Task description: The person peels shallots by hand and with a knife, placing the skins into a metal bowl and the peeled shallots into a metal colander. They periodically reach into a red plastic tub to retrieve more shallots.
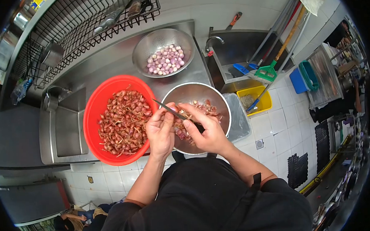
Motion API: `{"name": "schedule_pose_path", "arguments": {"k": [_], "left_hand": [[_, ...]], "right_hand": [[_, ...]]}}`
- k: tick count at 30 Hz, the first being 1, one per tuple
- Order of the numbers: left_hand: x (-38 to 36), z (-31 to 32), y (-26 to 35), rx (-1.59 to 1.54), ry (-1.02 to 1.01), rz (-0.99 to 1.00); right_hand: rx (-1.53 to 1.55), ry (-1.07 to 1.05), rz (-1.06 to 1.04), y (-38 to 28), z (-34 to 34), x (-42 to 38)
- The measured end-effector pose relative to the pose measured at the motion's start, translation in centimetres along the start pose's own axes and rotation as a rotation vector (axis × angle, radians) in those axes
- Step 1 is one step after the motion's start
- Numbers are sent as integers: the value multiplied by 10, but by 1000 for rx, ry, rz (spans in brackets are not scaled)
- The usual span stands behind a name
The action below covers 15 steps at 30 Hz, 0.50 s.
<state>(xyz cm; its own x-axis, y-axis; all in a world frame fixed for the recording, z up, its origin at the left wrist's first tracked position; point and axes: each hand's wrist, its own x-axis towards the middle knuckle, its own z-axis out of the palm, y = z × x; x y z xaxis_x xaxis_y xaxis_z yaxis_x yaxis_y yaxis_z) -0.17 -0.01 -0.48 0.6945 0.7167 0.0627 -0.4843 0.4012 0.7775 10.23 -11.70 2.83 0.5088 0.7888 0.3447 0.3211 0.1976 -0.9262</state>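
Observation:
My right hand (206,133) is closed round a knife (170,109), whose dark blade points up and left across my left hand. Between the fingertips of my left hand (160,131) is a small shallot (175,109), partly hidden by the blade and fingers. Both hands are above a steel bowl (222,97) with reddish peels (207,110) inside. To the left stands a red basin (93,139) heaped with unpeeled shallots (124,120). Behind the bowl, a steel colander (141,46) holds peeled, pale purple shallots (165,60).
A sink (71,134) is at the left of the steel counter (107,63), under a wire rack (84,28). On the right are another sink (240,50), a yellow bin (265,98) and a green broom (267,72). Other people appear at the lower left and far right.

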Motion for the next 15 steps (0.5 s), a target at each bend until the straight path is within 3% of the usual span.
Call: {"name": "schedule_pose_path", "arguments": {"k": [1, 5, 13, 14, 15], "left_hand": [[0, 1, 3, -1, 0, 2], [0, 1, 12, 248, -55, 85], [2, -4, 19, 254, -137, 24], [3, -4, 19, 263, -125, 26], [3, -4, 20, 273, -113, 28]], "right_hand": [[-127, 43, -206, 3, 1, 1], [-186, -7, -208, 1, -3, 2], [298, -128, 274, -10, -12, 4], [297, -129, 275, -7, -9, 3], [237, -81, 145, -3, -3, 2]]}}
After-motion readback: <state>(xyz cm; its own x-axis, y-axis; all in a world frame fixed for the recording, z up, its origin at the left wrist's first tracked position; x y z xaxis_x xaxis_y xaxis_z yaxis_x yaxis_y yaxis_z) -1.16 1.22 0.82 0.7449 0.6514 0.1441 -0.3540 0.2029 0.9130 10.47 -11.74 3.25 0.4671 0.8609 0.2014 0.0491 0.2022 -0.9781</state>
